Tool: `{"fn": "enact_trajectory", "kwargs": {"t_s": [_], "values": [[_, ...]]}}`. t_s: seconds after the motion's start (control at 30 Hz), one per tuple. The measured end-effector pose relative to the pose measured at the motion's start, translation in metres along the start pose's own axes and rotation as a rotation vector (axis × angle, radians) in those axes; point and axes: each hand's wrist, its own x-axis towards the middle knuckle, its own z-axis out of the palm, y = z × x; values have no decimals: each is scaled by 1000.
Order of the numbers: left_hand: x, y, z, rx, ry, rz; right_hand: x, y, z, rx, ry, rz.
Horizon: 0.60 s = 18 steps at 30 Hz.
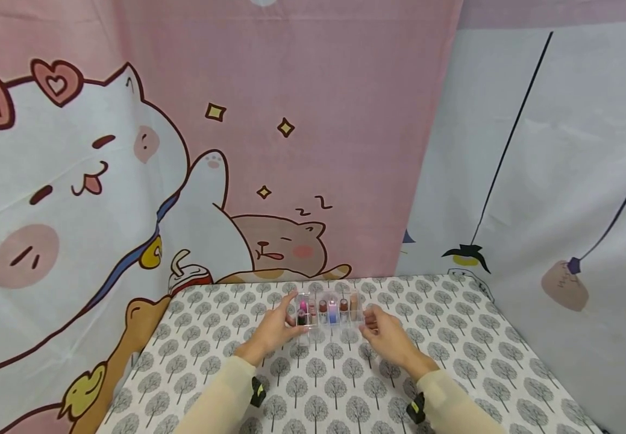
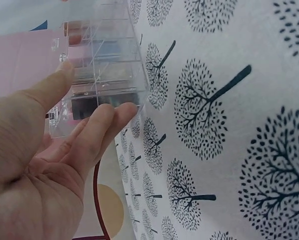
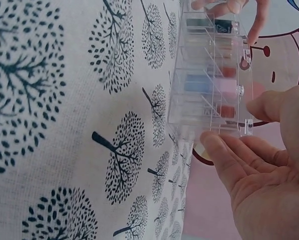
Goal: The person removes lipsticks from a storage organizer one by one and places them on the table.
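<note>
A clear plastic lipstick organizer (image 1: 320, 327) with divided compartments is at the far part of the table, between the two hands. Several lipsticks stand in it: a black one with a pink part (image 1: 302, 314) at the left, a blue and lilac tube (image 1: 332, 311) in the middle, and brownish-red ones beside that tube. My left hand (image 1: 273, 330) grips the organizer's left end, thumb and fingers on different sides of the corner. At the right end, my right hand (image 1: 391, 339) holds the organizer with its thumb (image 3: 263, 107) at the edge and fingertips against the end wall.
The table is covered with a white cloth (image 1: 318, 386) printed with grey trees. Behind it hangs a pink curtain (image 1: 345, 150) with cartoon cats, close beyond the organizer. A pale curtain (image 1: 589, 199) runs along the right side. Dark bands show at both cuffs.
</note>
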Motion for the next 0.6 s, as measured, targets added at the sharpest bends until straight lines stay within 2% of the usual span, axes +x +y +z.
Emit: {"fn": "enact_trajectory", "kwargs": {"t_s": [0.23,0.47,0.6], "values": [[-9,0,-4,-29,-30,-7,-3,1,0,-23,13,-20],[-11,1,-10,-15,-60,34,-5,-2,-4,-38,17,-19],[-14,0,-11,-25,-87,34,-9,-2,-5,-47,4,-14]]}}
